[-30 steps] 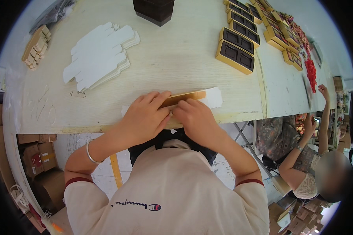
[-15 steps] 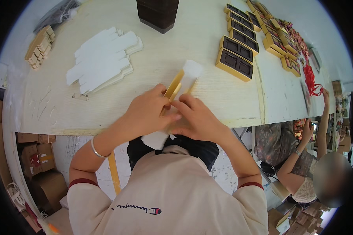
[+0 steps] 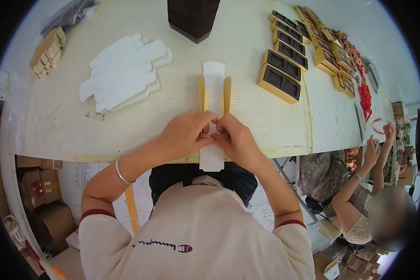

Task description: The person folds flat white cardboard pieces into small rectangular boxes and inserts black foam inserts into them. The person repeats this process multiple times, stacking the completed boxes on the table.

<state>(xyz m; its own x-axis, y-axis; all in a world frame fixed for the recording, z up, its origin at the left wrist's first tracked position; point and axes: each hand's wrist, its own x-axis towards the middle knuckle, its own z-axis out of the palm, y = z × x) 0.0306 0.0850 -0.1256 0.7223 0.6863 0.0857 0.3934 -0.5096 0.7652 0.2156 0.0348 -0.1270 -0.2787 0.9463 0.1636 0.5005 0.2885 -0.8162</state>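
A partly folded cardboard box blank (image 3: 214, 72), white inside and gold outside, lies lengthwise in front of me at the table's near edge. Its two long sides stand up, while the end flaps stretch flat, the nearer one jutting past the edge. At the near end of the left wall, my left hand (image 3: 184, 132) is closed on the blank with thumb and fingers bent inward. Opposite it, my right hand (image 3: 239, 139) pinches the right wall's near end. Both thumbs meet over the near fold, and the fingers hide the corners there.
Left of the blank lies a stack of flat white box blanks (image 3: 123, 72). A tall dark brown stack (image 3: 192, 21) stands at the back. On the right are gold boxes with dark inserts (image 3: 279, 81), filled boxes (image 3: 329, 58) and red ribbons (image 3: 365, 100). A co-worker's hands (image 3: 380, 144) hold a red loop.
The blank has turned from a slant to straight in front of me, and its walls now stand parallel. My hands have shifted slightly with it. The co-worker's hands have come closer together.
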